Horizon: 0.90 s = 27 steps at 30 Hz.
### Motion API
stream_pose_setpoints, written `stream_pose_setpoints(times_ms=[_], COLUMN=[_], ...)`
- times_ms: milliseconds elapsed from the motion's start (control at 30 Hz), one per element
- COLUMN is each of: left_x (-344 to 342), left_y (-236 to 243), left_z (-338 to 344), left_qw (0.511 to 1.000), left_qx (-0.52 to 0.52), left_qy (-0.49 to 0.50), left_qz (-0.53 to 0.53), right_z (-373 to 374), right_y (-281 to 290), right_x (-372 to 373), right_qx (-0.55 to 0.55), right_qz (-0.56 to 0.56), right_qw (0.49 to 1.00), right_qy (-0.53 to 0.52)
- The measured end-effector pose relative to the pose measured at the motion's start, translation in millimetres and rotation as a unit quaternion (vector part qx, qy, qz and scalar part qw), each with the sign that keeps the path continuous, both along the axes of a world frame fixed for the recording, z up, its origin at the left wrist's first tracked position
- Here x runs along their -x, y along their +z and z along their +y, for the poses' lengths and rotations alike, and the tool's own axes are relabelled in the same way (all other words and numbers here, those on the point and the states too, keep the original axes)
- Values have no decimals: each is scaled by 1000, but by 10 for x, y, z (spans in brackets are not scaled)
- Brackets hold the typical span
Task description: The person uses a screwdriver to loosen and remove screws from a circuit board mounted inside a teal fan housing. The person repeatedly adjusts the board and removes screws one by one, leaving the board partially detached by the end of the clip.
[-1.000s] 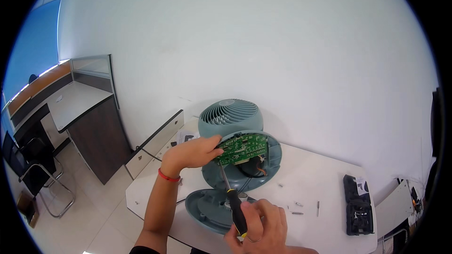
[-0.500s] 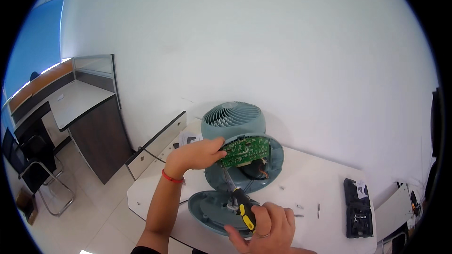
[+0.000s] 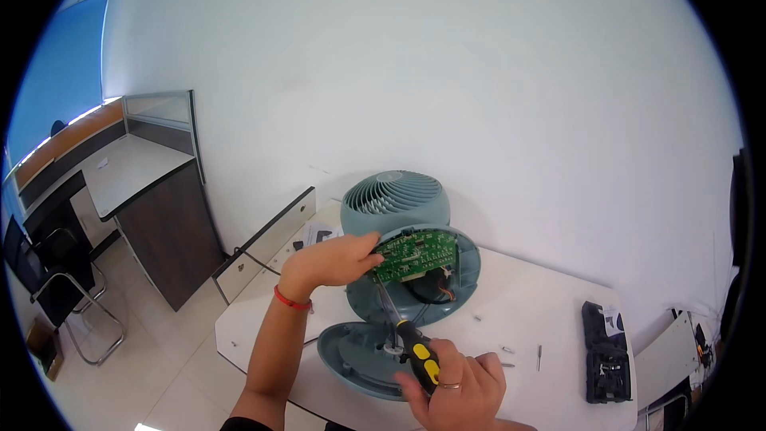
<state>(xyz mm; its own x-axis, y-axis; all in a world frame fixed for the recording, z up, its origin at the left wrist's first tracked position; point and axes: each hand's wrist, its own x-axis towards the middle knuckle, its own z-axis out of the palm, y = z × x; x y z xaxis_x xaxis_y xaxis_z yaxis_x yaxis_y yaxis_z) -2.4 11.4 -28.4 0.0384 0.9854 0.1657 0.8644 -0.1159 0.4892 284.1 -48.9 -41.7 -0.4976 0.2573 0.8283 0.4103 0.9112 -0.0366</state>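
My left hand [image 3: 337, 261], with a red band at the wrist, grips the upper-left rim of a round grey-green housing [image 3: 461, 291] holding a green circuit board [image 3: 415, 251], with dark wires below it. My right hand [image 3: 463, 391], a ring on one finger, is closed on the black-and-yellow handle of a screwdriver [image 3: 417, 349]. Its shaft points up toward the board's lower-left corner; whether the tip touches is too small to tell. A second oval grey-green shell [image 3: 349, 355] lies under the screwdriver on the white table [image 3: 536, 287]. The slatted fan body [image 3: 395, 199] stands behind the housing.
An open black tool case [image 3: 606, 367] lies on the right, with loose bits [image 3: 540, 357] and small parts nearby. A low panel [image 3: 267, 239] borders the table's left, a cable crossing it. Another desk [image 3: 144, 175] and a black chair [image 3: 64, 287] stand left; a white wall is behind.
The screwdriver handle has turned, showing more of its yellow patches, and my right hand's fingers and thumb have shifted on it, slightly rightward. My left hand stays at the housing's rim.
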Motion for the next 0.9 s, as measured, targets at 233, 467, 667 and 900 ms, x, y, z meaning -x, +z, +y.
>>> stream_pose_setpoints(times_ms=[233, 467, 667, 900], left_x=[5, -4, 12, -7], left_y=[-6, -7, -11, -6], left_z=[-27, 5, -31, -5], left_qw=[1000, 1000, 1000, 1000], left_qx=[-2, -1, 1, -7], left_qy=[4, 3, 9, 4], left_qz=[-3, 5, 4, 3], right_z=[140, 93, 198, 68], right_y=[-11, -162, -12, -71], right_x=[45, -13, 32, -57], right_qx=[-79, 13, -76, 9], right_qz=[24, -12, 41, -22], right_qw=[996, 1000, 995, 997], right_qy=[40, -7, 57, -70])
